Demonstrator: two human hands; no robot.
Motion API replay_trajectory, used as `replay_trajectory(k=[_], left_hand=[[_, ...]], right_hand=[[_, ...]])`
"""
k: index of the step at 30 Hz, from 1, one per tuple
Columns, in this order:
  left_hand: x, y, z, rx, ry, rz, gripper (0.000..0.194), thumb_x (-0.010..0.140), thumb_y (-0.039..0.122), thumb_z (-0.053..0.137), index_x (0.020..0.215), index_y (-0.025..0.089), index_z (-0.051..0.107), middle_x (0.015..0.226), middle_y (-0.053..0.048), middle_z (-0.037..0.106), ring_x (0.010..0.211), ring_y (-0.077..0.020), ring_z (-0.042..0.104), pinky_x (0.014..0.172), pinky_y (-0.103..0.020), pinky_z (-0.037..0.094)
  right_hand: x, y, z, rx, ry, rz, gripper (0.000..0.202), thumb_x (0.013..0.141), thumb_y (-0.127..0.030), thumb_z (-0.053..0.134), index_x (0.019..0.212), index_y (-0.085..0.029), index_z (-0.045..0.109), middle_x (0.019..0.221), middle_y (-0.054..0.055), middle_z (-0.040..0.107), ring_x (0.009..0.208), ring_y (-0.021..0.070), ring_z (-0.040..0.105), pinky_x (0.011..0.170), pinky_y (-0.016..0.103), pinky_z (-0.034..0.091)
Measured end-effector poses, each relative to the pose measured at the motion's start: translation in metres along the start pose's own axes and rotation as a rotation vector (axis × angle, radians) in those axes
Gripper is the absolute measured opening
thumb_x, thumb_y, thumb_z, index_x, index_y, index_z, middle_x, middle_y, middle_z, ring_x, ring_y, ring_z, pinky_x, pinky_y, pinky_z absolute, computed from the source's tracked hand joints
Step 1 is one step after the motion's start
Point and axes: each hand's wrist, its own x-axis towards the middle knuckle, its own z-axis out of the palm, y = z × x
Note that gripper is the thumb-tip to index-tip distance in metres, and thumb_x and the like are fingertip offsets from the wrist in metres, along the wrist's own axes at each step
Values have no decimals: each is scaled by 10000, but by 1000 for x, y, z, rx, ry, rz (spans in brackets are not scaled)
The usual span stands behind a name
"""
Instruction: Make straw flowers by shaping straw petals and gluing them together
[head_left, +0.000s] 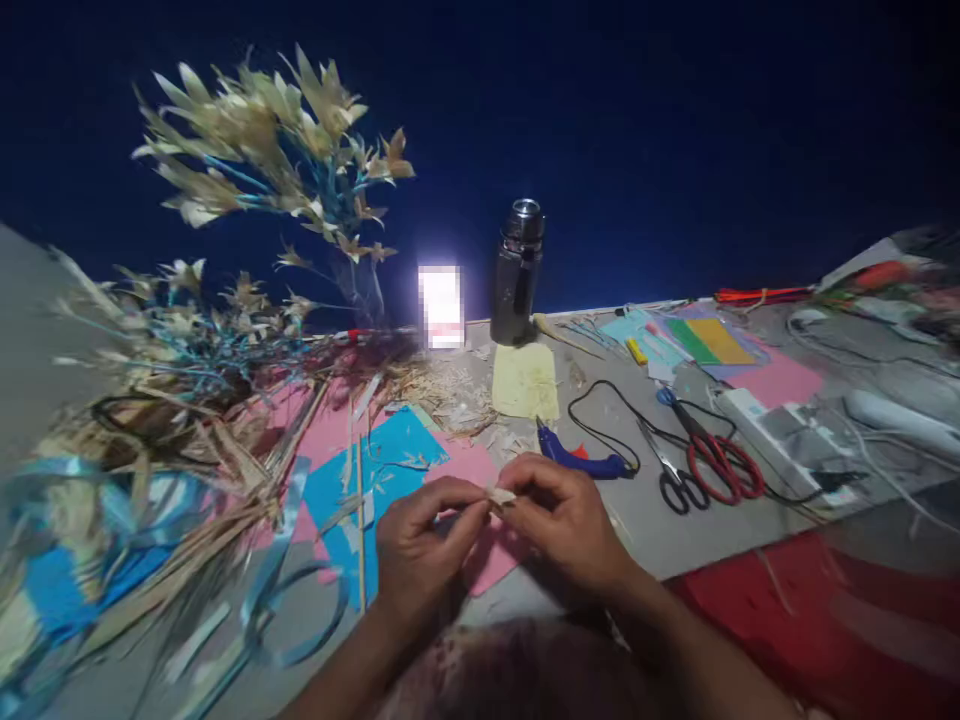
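Note:
Near the table's front edge, my left hand [431, 535] and my right hand [562, 515] meet fingertip to fingertip. Between them they pinch a small pale piece of dried husk or leaf [501, 495]; its exact kind is hard to make out. Both hands are closed on it, thumbs against forefingers. Below lies pink paper [491, 565], with blue paper [405, 440] to the left. Just beyond my right hand rests a blue hot glue gun [581, 458], its nozzle pointing away to the left.
Scissors [679, 485] and red-handled pliers [720, 465] lie right, beside a white power strip [780, 430]. A dark flask [517, 275] stands behind a yellow sheet [525, 380]. Dried-leaf flowers [262, 150], husk strips [217, 510] and blue ribbon [274, 580] fill the left.

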Motion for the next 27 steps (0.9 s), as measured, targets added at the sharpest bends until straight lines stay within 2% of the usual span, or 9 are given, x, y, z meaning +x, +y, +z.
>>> replay_trajectory(k=[4,11,15,22,27], left_hand=[[2,0,-1,10,-12,-14,122,804,138,726,739,231,768,675,32,762,605,-131,691,604,-208,528],[1,2,-1,114,5,-7,126,804,157,730,700,229,736,643,37,748,559,-134,677,592,-230,531],[3,0,4,177,26,73,133,828,157,717,712,222,721,635,38,745,533,-132,671,574,-228,530],[10,-4,4,251,8,237,123,919,159,648,837,205,728,733,9,778,626,-144,727,589,-221,534],[11,-9,0,298,-18,304,128,935,138,626,840,192,694,732,16,753,630,-129,718,620,-207,530]], right_hand=[[0,-2,2,-29,12,16,68,826,-236,690,805,-178,717,763,-1,616,620,120,491,581,247,364],[2,-1,8,16,19,133,88,799,-260,688,810,-173,690,736,-16,597,592,112,470,569,246,372],[6,2,8,40,28,154,136,809,-295,686,785,-162,682,726,-7,595,604,117,486,575,251,379],[10,10,1,107,-51,206,224,814,-340,696,914,-146,745,755,11,642,617,123,497,596,266,394],[12,13,5,213,-51,233,251,812,-376,729,936,-159,763,863,66,748,770,187,646,699,303,473]])
